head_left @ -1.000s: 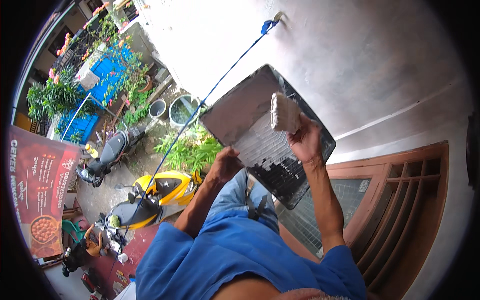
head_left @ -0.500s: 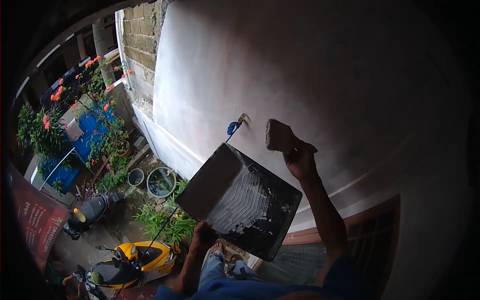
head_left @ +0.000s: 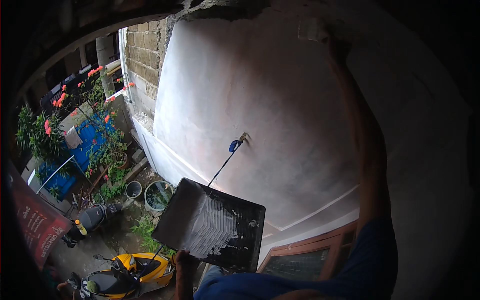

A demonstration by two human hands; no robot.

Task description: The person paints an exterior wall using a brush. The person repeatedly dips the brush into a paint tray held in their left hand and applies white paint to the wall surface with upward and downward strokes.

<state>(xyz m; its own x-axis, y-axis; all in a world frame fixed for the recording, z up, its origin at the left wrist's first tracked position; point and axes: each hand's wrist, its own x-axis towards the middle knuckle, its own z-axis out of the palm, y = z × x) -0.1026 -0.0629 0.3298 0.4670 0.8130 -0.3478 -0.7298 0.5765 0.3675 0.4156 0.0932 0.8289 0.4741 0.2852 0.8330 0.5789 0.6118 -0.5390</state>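
My left hand (head_left: 186, 261) grips the near left edge of a black paint tray (head_left: 254, 227). The tray is tilted, with pale paint over its ribbed slope and a greyish pool in its deeper end. High up, my right hand (head_left: 341, 46) is closed round a wide paintbrush (head_left: 312, 30), its pale bristles against the upper part of the whitewashed wall (head_left: 285, 95). That corner is dark, so the right fingers are hard to make out.
A blue cord (head_left: 223, 167) runs from a bracket (head_left: 244, 136) on the wall down behind the tray. A wooden-framed window (head_left: 305, 260) lies below right. Down on the ground at left are a yellow scooter (head_left: 145, 267), a dark motorbike (head_left: 97, 217), round tubs (head_left: 159, 195) and flowering plants (head_left: 95, 120).
My right arm has stretched upward, carrying the paintbrush from beside the tray to the top of the wall. The tray and my left hand appear lower and further left.
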